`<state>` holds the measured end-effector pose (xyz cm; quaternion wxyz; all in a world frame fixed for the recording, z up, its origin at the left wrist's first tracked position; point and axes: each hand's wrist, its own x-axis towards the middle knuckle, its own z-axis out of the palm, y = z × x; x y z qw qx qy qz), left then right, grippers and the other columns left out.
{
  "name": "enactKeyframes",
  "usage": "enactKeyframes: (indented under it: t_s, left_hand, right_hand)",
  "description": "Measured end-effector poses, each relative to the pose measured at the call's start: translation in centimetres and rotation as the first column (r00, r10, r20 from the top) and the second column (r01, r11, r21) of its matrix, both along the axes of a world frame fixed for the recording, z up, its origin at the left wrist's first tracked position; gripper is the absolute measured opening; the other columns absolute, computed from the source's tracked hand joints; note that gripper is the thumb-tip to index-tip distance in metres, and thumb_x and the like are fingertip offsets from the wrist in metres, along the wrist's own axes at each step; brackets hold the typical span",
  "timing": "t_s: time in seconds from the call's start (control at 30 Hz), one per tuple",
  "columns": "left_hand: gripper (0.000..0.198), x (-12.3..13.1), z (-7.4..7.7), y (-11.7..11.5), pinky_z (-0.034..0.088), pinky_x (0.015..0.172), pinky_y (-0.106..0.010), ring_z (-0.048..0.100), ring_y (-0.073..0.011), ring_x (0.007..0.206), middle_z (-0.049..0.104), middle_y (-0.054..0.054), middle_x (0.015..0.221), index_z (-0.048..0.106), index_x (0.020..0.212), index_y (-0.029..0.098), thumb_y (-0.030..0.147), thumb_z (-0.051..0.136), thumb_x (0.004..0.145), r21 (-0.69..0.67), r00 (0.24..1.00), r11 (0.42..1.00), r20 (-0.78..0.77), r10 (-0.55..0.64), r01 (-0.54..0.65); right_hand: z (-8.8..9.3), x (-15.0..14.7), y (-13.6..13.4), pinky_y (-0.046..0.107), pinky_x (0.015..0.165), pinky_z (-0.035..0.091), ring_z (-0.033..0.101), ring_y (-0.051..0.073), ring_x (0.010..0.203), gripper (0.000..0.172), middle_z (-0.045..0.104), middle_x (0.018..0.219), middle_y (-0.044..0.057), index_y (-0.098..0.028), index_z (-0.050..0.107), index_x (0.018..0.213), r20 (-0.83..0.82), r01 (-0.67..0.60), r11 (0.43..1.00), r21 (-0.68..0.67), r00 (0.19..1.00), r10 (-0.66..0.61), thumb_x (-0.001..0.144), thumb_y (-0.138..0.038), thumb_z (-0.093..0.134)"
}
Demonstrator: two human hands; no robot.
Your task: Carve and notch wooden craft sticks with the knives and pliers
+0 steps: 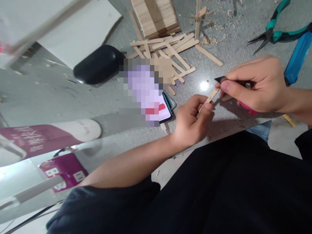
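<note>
Just right of the phone (149,92), the left hand (190,123) pinches a wooden stick (210,98) between thumb and fingers, its far end pointing away from the phone toward the right hand (259,84). The right hand, farther right of the phone, is closed around a knife (220,79) with a dark blade and a pink handle; the blade sits at the stick's far end, though whether it touches cannot be told. Left of the phone, a maroon packet (45,138) carries white characters too blurred to read; the phone's screen is mostly pixelated, with a red patch near its lower end. Loose sticks (181,53) lie jumbled just beyond the phone, partly against its far edge, with a bundle of sticks (158,18) behind them. A black case (98,64) lies left of the phone, and a purple power strip (67,170) lower left. Well right of it are teal-handled pliers (270,35) and a blue tool (296,60), partly behind the right hand's wrist.
</note>
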<state>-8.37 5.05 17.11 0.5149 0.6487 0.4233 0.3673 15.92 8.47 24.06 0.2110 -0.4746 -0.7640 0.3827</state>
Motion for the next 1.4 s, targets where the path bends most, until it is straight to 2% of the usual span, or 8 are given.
enactKeyframes:
  t_s: [0.1,0.2,0.37,0.5,0.77,1.03,1.17,1.4]
  left_hand:
    - [0.053,0.1,0.1,-0.2,0.05,0.056,-0.03,0.061,-0.0146,0.059,0.068,-0.001,0.069,0.079,0.103,0.022,0.066,0.054,0.119,0.005,0.998,0.999,-0.041,-0.05,0.05]
    - [0.059,0.1,0.2,-0.2,0.048,0.055,-0.031,0.058,-0.0145,0.056,0.064,0.0,0.065,0.08,0.1,0.022,0.066,0.048,0.121,-0.002,0.998,1.0,-0.061,-0.017,0.017]
    - [0.056,0.2,0.0,-0.2,0.048,0.055,-0.033,0.058,-0.0148,0.057,0.063,0.0,0.065,0.079,0.096,0.024,0.065,0.05,0.121,-0.032,0.998,0.999,-0.058,0.016,-0.018]
    - [0.055,0.1,-0.1,-0.2,0.051,0.059,-0.035,0.063,-0.0158,0.06,0.068,-0.001,0.069,0.079,0.098,0.026,0.065,0.049,0.121,-0.02,0.997,1.0,-0.081,-0.003,0.001]
    - [0.058,0.2,0.1,-0.1,0.053,0.058,-0.035,0.066,-0.0175,0.06,0.071,-0.002,0.069,0.082,0.099,0.024,0.067,0.05,0.12,-0.01,0.995,1.0,-0.099,0.005,-0.006]
    - [0.057,0.2,0.0,0.1,0.056,0.063,-0.032,0.072,-0.0171,0.066,0.081,-0.004,0.079,0.083,0.1,0.022,0.06,0.047,0.123,0.091,0.984,0.995,-0.177,-0.03,0.046]
    - [0.055,0.2,0.0,0.2,0.053,0.064,-0.031,0.074,-0.0167,0.067,0.082,-0.004,0.079,0.08,0.097,0.023,0.055,0.045,0.124,0.161,0.969,0.985,-0.245,-0.026,0.067]
    - [0.052,0.3,0.3,0.3,0.046,0.06,-0.031,0.066,-0.0154,0.06,0.077,-0.003,0.073,0.075,0.091,0.022,0.049,0.045,0.124,0.209,0.935,0.973,-0.355,-0.02,0.101]
  right_hand:
    - [0.3,-0.3,-0.3,0.031,0.061,0.037,0.058,0.012,0.061,0.039,0.068,0.068,-0.003,-0.023,0.071,0.077,-0.068,0.117,0.989,0.09,0.991,-0.112,0.113,-0.037,0.065]
    - [0.4,-0.4,-0.6,0.03,0.059,0.038,0.057,0.01,0.059,0.035,0.073,0.074,-0.003,-0.022,0.073,0.081,-0.126,0.111,0.989,0.093,0.987,-0.099,0.112,-0.035,0.065]
    - [-0.7,-0.4,-0.5,0.033,0.061,0.033,0.044,0.01,0.055,0.032,0.052,0.058,-0.005,-0.021,0.073,0.081,0.054,-0.082,0.993,0.09,0.996,0.078,0.108,-0.031,0.06]
    - [-1.9,-0.7,-0.6,0.034,0.065,0.031,0.048,0.012,0.061,0.034,0.057,0.064,-0.001,-0.02,0.071,0.081,0.108,-0.168,0.979,0.117,0.982,0.155,0.108,-0.031,0.054]
    - [-1.1,-0.9,-0.6,0.04,0.072,0.03,0.048,0.019,0.068,0.032,0.055,0.069,0.002,-0.025,0.062,0.079,0.254,-0.134,0.991,0.026,0.959,0.123,0.109,-0.031,0.054]
    - [-0.8,-1.1,-0.6,0.04,0.07,0.027,0.04,0.017,0.063,0.039,0.043,0.062,-0.001,-0.025,0.046,0.071,0.293,-0.155,0.987,0.038,0.946,0.137,0.109,-0.032,0.052]
    - [-0.5,-1.3,-0.7,0.042,0.071,0.027,0.04,0.019,0.064,0.041,0.042,0.06,0.0,-0.025,0.045,0.068,0.325,-0.121,0.992,-0.02,0.938,0.12,0.108,-0.03,0.054]
    - [-0.1,-1.6,-0.5,0.04,0.068,0.027,0.035,0.015,0.06,0.047,0.036,0.054,-0.003,-0.023,0.04,0.062,0.219,-0.064,0.989,-0.136,0.971,0.093,0.105,-0.018,0.06]
